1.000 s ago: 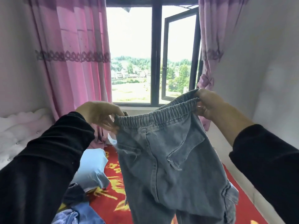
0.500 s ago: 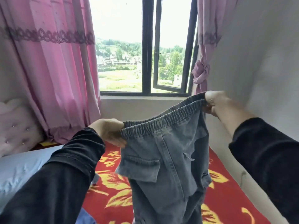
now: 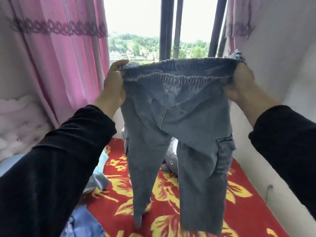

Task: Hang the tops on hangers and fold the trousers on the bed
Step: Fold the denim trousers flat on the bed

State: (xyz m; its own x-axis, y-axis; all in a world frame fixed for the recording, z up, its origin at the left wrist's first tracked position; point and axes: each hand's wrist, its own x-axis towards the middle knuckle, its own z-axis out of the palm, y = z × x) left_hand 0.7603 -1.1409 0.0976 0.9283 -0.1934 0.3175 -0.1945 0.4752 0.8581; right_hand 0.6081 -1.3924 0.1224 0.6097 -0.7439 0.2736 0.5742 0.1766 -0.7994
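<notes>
the left hand (image 3: 114,86) and right hand (image 3: 239,82) each grip a waistband end of the grey trousers (image 3: 177,127) (spread flat), legs hanging straight down above the red bed cover (image 3: 242,199).

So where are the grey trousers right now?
In the head view the grey trousers hang mid-frame before the window, waistband gripped by the left hand and the right hand, legs dangling over the red flowered blanket.
</notes>
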